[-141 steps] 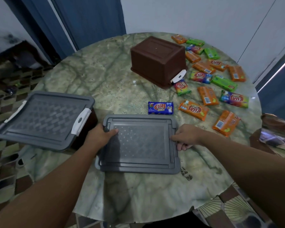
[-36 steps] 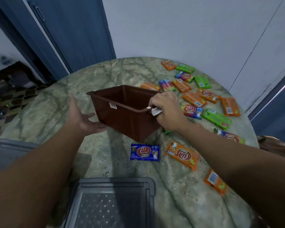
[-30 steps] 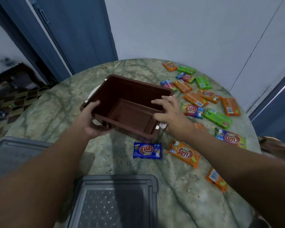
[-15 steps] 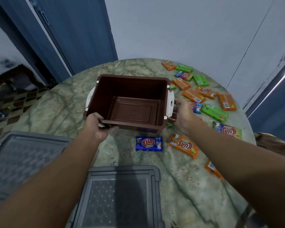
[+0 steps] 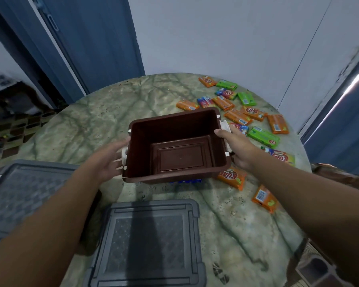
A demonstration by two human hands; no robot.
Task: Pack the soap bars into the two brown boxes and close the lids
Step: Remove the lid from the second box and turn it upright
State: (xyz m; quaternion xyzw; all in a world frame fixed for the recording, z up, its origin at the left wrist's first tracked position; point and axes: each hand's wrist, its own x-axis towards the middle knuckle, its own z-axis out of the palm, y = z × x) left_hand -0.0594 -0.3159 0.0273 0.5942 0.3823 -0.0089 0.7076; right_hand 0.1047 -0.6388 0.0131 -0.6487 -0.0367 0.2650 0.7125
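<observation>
Both my hands are on the open brown box (image 5: 180, 146), which sits mouth-up near the middle of the round marble table (image 5: 75, 129). Its inside is bare; no soap in it. My left hand (image 5: 108, 162) is at the box's left end, fingers spread fairly wide and flat against the white latch (image 5: 124, 157) there, more pressing than gripping. My right hand (image 5: 236, 149) is at the right end, thumb hooked over the rim, the rest of the fingers wrapped down around that end by the right latch (image 5: 225, 126); how tightly they curl underneath I cannot tell.

Soap bars are scattered over the right and far-right part of the table, outside the box: orange ones, green ones, a few multicoloured. One orange bar (image 5: 232, 177) lies just beside the box's near-right corner, partly tucked under it. A blue bar (image 5: 187, 180) shows only as a sliver under the box's near edge. Another orange bar (image 5: 264, 198) lies nearer me on the right, apart from the rest.

A grey lid (image 5: 147, 243) lies flat on the table at the near edge, between my forearms. The second box's grey lid (image 5: 23, 195) is at the near left, closed over it as far as I can see.
</observation>
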